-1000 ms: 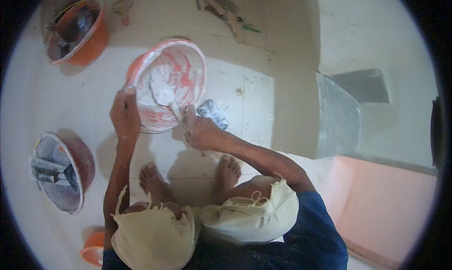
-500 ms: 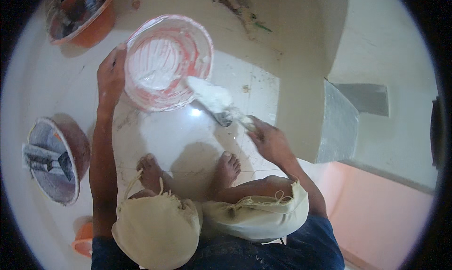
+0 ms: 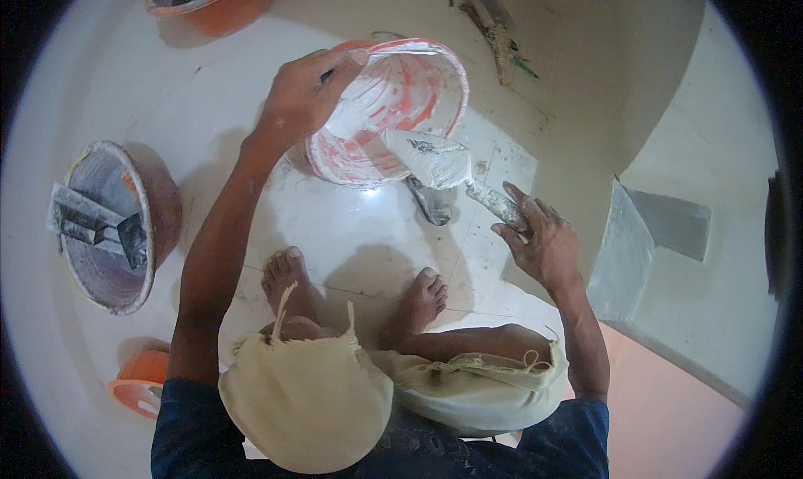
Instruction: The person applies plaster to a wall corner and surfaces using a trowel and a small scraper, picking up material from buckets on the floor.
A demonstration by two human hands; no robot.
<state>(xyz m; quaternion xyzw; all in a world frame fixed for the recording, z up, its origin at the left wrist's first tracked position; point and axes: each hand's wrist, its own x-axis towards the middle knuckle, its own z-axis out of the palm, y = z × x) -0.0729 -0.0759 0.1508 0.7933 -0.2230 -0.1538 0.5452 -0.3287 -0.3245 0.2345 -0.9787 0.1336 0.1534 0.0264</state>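
Observation:
My left hand [image 3: 314,90] grips the rim of a red basin [image 3: 456,86], which is tilted and smeared inside with white paste. In my right hand [image 3: 544,241] is a trowel [image 3: 431,157] with a paste-crusted handle. Its whitened blade lies over the near right rim of the basin, with the tip reaching inside. A dark, flat, rounded object [image 3: 432,203] lies on the floor just under the blade; its kind is unclear.
A grimy basin [image 3: 163,220] with flat tools lying in it stands at the left. An orange tub [image 3: 222,11] sits at the far left, a small orange container [image 3: 138,383] at the near left. Debris [image 3: 493,28] lies far right. A grey-faced block [image 3: 623,257] stands right.
The basin has tipped further over and shifted right in the view, my left hand now over its rim. The trowel's blade, heaped with white paste before, now shows only a thin coat.

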